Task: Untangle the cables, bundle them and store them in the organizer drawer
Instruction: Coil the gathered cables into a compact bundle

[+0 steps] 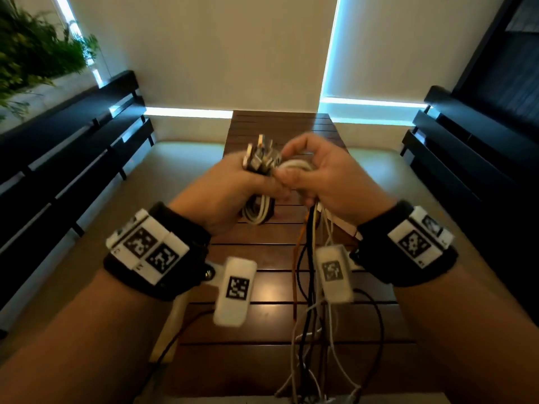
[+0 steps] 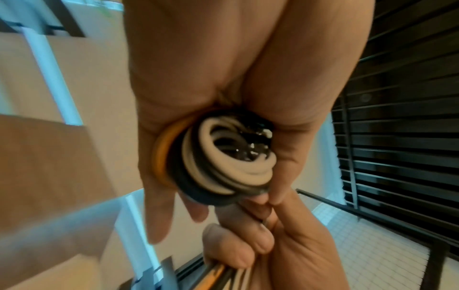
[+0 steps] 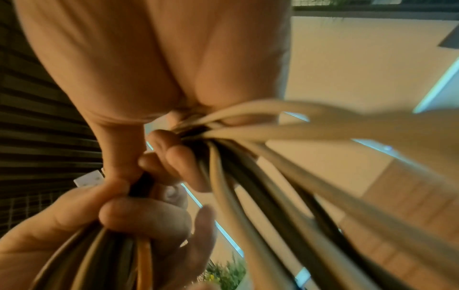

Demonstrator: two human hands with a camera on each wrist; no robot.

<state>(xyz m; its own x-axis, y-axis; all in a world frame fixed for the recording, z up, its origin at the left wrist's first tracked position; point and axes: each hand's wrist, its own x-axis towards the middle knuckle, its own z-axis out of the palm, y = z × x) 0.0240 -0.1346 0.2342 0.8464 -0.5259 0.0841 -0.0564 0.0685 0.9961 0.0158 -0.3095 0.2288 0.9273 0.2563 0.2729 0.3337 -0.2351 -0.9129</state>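
While both hands meet above the tabletop:
Cables: one coiled bundle (image 1: 258, 209) of white, black and orange strands; loose tails (image 1: 313, 316) hang toward 6 o'clock.
Plugs: several, too blurred to count.
Surface: dark slatted wooden tabletop (image 1: 262, 290); black benches at 9 and 3 o'clock.
Left hand (image 1: 230, 188): fingers curled round the coil.
Right hand (image 1: 326, 176): grips the tails.
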